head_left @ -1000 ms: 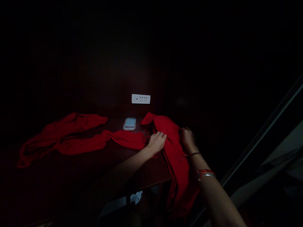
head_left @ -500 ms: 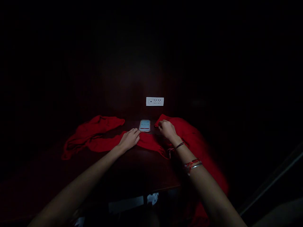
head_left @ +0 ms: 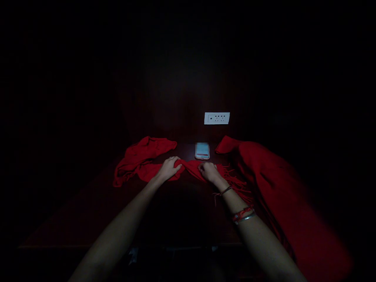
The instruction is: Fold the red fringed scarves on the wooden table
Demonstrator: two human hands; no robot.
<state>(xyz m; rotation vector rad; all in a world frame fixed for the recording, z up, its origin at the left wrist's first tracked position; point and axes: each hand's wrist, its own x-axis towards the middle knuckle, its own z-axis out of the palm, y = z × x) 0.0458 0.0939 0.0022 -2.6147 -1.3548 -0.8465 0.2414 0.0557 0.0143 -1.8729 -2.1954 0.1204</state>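
Observation:
A red fringed scarf (head_left: 192,169) lies in a loose curve over the dark table, one crumpled stretch on the left and a broad stretch hanging over the right side. My left hand (head_left: 169,168) is closed on the near strip, thumb and fingers pinching a fold. Close to its right, my right hand (head_left: 209,171) is also closed on this strip, near the fringed end that spreads out past the wrist. Between the two hands the cloth looks slightly twisted. The palm side of my right hand is hidden.
A lit phone (head_left: 202,150) lies on the table just beyond my hands. A white socket plate (head_left: 217,118) is on the dark wall behind it. The table (head_left: 88,219) ends at a front edge near me, with dim pale shapes beneath. Much of the surroundings is black.
My right hand has left the farther right part of the scarf and come to the near strip beside my left hand. The fringe now shows. The view has turned left.

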